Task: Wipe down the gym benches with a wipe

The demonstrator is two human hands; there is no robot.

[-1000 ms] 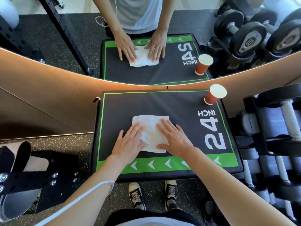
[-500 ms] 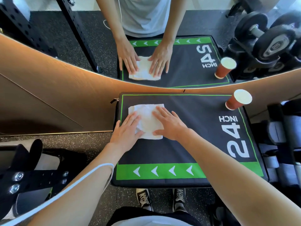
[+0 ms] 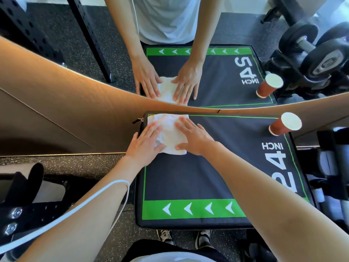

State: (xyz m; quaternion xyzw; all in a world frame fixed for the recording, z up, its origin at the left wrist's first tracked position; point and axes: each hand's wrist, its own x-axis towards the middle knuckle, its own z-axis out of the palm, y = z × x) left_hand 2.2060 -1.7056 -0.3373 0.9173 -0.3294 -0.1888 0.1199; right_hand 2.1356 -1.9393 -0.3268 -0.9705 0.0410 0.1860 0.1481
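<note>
Both hands press flat on a white wipe (image 3: 171,133) at the far left corner of a black, green-edged bench (image 3: 198,178), the left hand (image 3: 145,146) and right hand (image 3: 194,138) with fingers spread apart, covering the wipe's middle. Beyond the right fingers, well apart, a red paper cup (image 3: 284,124) stands on the far right corner. The bench's "24 INCH" lettering is partly hidden by the right forearm.

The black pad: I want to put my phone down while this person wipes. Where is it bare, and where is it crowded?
Bare: the black pad's middle, bordered by the hands, the green arrow strip and the "24 INCH" print. Also the far edge between the wipe and paper cup. Crowded: the far left corner, where the left hand and right hand press the wipe.
</note>
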